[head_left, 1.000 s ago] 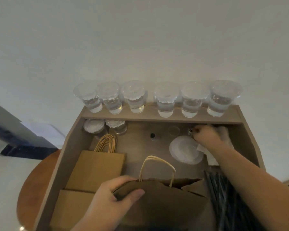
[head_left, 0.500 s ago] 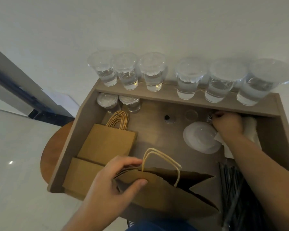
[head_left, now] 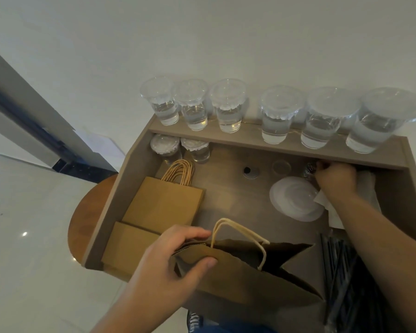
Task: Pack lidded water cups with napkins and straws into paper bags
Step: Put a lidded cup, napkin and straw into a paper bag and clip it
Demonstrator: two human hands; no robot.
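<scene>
My left hand (head_left: 168, 258) is gripping the open paper bag (head_left: 238, 280) at 6 o'clock. Over at 2 o'clock my right hand (head_left: 336, 180) is curled by the napkins (head_left: 334, 218), can't tell if it's holding anything.

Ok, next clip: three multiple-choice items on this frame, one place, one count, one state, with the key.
1. Where do the black straws lie? A) the tray's near right corner B) the floor C) a drawer
2. How many lidded cups stand on the top shelf? A) four B) six C) nine
3. The bag that the left hand grips is: A) folded flat B) taped shut C) open at the mouth
1 A: the bundle lies there. 2 B: six stand in a row. 3 C: its dark inside shows.
</scene>
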